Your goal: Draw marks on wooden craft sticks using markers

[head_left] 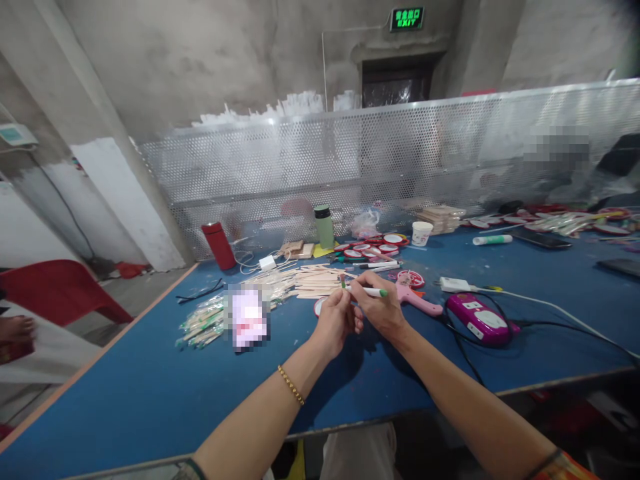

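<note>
My right hand [377, 307] is closed around a white marker pen [369, 291] with a green end, held almost level and pointing left. My left hand [336, 319] pinches a small thin brown-and-green piece [343, 281] upright at the pen's left end; its kind is too small to tell. Both hands are together above the blue table. Just behind them lies a row of flat wooden sticks [315, 283]. Partly hidden behind my left hand is a round white disc with a red rim [317, 307].
A pink glue gun [419, 301] and a purple device [479, 320] with cables lie to the right. Left are plastic-wrapped sticks [207, 317] and a lit phone [249, 319]. Behind stand a red bottle [219, 247], a green bottle [324, 228] and a paper cup [422, 233].
</note>
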The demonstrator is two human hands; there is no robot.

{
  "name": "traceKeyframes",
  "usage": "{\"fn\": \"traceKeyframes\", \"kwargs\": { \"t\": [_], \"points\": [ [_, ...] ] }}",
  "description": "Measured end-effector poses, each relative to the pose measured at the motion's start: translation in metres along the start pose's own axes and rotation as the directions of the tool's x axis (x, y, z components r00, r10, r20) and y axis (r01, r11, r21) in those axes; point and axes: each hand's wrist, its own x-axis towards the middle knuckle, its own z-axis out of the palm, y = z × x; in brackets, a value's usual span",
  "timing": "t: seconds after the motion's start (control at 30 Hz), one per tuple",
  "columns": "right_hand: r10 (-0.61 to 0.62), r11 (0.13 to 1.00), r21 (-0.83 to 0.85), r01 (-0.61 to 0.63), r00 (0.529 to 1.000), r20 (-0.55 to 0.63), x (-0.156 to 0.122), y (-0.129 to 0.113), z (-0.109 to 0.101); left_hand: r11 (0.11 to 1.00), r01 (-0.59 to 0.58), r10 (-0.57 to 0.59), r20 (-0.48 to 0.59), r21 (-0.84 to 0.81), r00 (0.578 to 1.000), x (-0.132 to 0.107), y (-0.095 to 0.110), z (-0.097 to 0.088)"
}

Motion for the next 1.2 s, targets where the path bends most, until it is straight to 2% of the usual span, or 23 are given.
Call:
{"fn": "traceKeyframes", "kwargs": {
  "t": [0.37, 0.73, 1.0, 1.2],
  "points": [
    [-0.013, 1.000, -0.024, 0.013, 1.000, -0.008, -0.0001, 0.0020, 0.0008, 1.000, 0.001, -0.001, 0.003, -0.004, 1.000, 0.0005, -0.0016, -0.0007],
    [0.140, 0.978, 0.157, -0.139, 0.990, 0.004, 0.0000, -0.0049, -0.0019, 1.000, -0.011, 0.011, 0.015, 0.008, 1.000, -0.0013, 0.0014, -0.0003],
    [0.127, 0.981, 0.144, -0.133, 0.991, 0.047, 0.0003, 0.0002, -0.0023, 1.000, 0.013, -0.013, 0.020, 0.008, 1.000, 0.0015, -0.0015, -0.0024],
    [0.119, 0.986, 0.117, -0.119, 0.993, 0.013, 0.0008, -0.0023, -0.0023, 1.000, 0.014, -0.014, 0.011, 0.026, 1.000, 0.0000, -0.0017, -0.0022]
  ]
}}
